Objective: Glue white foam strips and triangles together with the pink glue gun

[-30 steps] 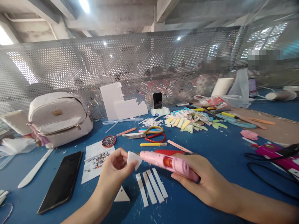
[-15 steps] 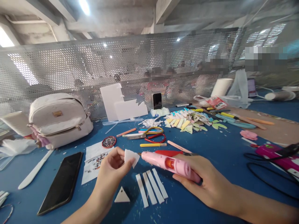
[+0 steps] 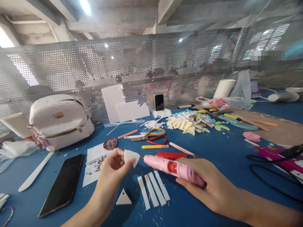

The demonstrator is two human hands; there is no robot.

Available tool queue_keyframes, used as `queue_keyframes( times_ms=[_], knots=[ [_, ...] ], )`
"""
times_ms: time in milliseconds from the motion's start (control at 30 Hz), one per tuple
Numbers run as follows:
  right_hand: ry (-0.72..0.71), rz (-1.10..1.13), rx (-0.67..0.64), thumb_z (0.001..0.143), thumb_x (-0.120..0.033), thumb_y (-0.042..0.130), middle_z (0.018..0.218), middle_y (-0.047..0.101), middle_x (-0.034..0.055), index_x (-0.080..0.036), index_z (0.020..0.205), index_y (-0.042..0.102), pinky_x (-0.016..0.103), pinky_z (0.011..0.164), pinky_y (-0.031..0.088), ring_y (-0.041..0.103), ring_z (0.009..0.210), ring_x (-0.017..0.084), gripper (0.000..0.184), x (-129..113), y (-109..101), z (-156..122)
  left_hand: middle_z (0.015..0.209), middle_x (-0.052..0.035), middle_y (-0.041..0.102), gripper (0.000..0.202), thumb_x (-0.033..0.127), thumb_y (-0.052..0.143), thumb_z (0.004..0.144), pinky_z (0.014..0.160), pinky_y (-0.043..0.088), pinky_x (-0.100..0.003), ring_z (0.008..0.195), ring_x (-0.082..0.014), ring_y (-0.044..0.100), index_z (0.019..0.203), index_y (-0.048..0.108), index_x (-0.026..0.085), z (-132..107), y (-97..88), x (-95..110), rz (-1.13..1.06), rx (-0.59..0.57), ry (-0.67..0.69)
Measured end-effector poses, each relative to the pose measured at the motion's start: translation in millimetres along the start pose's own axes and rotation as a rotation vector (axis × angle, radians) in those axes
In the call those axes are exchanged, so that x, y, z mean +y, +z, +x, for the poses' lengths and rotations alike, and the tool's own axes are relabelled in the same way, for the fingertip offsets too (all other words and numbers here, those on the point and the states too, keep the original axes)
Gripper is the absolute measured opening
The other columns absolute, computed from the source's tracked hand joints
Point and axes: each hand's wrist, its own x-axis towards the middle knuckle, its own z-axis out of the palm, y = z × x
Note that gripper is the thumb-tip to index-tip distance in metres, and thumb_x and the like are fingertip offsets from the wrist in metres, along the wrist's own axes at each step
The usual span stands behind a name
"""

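Note:
My left hand (image 3: 113, 170) pinches a small white foam-like piece (image 3: 131, 157) between thumb and fingers, above the table. My right hand (image 3: 205, 181) is wrapped round a pink hot glue gun (image 3: 163, 163) with an orange part in its side window. The gun's thin tip points left at the white piece, very close to its right edge; I cannot tell whether they touch. Below the hands lie several white strips (image 3: 151, 190) side by side and a white triangle (image 3: 123, 198) with a small dark hole near its top.
On the left are a black phone (image 3: 62, 184), a white knife (image 3: 35, 172) and a white backpack (image 3: 60, 123). Scissors (image 3: 151, 136), a yellow marker (image 3: 155, 147) and paper scraps (image 3: 189, 121) lie beyond my hands. A purple device with black cables (image 3: 276, 157) is at the right.
My left hand has shifted slightly left and up with the white piece, leaving a small gap wider at the glue gun's tip. The right hand has barely moved.

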Motion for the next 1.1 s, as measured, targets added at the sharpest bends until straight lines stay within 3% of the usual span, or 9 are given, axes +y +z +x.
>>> queue_keyframes(
  times_ms=[133,300,467,533,600,767,933,1100],
  knots=[
    [0.013,0.025,-0.025,0.089,-0.012,0.054,0.085,0.074,-0.0012,-0.026,0.112,0.058,0.022,0.060,0.051,0.069,0.067,0.015,0.027,1.5,0.0,2.7,0.070,0.0045,0.062,0.038,0.043,0.082,0.072,0.067,0.040,-0.015,0.069,-0.0071,0.053,0.074,0.053,0.018,-0.9,-1.1,0.2,-0.002,-0.024,-0.007],
    [0.026,0.019,-0.030,0.089,-0.014,0.054,0.071,0.070,-0.0020,-0.025,0.102,0.061,0.023,0.055,0.049,0.068,0.062,0.016,0.018,-1.6,-0.9,4.9,0.070,0.0038,0.064,0.039,0.042,0.083,0.071,0.066,0.040,-0.016,0.069,-0.0079,0.054,0.074,0.051,0.019,2.9,-5.3,-4.0,0.007,-0.056,-0.011],
    [0.011,0.006,0.028,0.088,-0.013,0.055,0.087,0.076,0.0014,-0.025,0.110,0.062,0.023,0.065,0.054,0.071,0.069,0.017,0.026,-0.9,-3.3,7.6,0.069,0.0041,0.062,0.034,0.039,0.082,0.073,0.065,0.041,-0.016,0.068,-0.0076,0.053,0.074,0.054,0.019,3.7,-6.3,-10.2,0.025,-0.105,-0.030],
    [0.018,-0.017,0.050,0.088,-0.014,0.056,0.088,0.077,0.0017,-0.025,0.111,0.063,0.023,0.062,0.054,0.070,0.066,0.017,0.027,1.0,-4.2,8.2,0.071,0.0036,0.062,0.033,0.040,0.082,0.073,0.064,0.041,-0.016,0.068,-0.0079,0.053,0.074,0.056,0.019,3.2,-5.8,-11.3,0.035,-0.147,-0.050],
    [0.023,-0.032,0.048,0.088,-0.015,0.057,0.087,0.077,0.0019,-0.025,0.112,0.064,0.023,0.059,0.053,0.069,0.065,0.017,0.026,2.4,-5.0,8.6,0.075,0.0026,0.063,0.032,0.041,0.081,0.074,0.068,0.043,-0.016,0.072,-0.0087,0.056,0.075,0.058,0.019,2.9,-5.3,-11.2,0.042,-0.185,-0.063],
    [0.011,0.008,0.041,0.087,-0.013,0.057,0.095,0.077,0.0022,-0.025,0.119,0.062,0.022,0.067,0.054,0.071,0.071,0.016,0.035,0.6,-6.1,9.0,0.085,-0.0010,0.068,0.027,0.043,0.077,0.078,0.078,0.045,-0.018,0.083,-0.0116,0.061,0.084,0.067,0.018,3.0,-5.9,-9.3,0.072,-0.244,-0.096],
    [0.043,0.021,0.064,0.087,-0.016,0.060,0.077,0.073,-0.0007,-0.022,0.100,0.064,0.021,0.060,0.051,0.064,0.060,0.014,0.014,1.6,-4.2,7.3,0.087,-0.0029,0.069,0.029,0.045,0.075,0.079,0.080,0.046,-0.021,0.086,-0.0147,0.062,0.087,0.069,0.018,2.5,-7.5,-10.6,0.088,-0.277,-0.108],
    [0.072,0.032,0.017,0.089,-0.018,0.058,0.086,0.076,0.0023,-0.021,0.103,0.064,0.022,0.060,0.051,0.068,0.068,0.016,0.016,4.9,-0.9,6.6,0.081,-0.0013,0.067,0.028,0.045,0.077,0.076,0.076,0.045,-0.019,0.081,-0.0138,0.060,0.084,0.070,0.019,0.8,-6.5,-10.3,0.104,-0.263,-0.104]
  ],
)
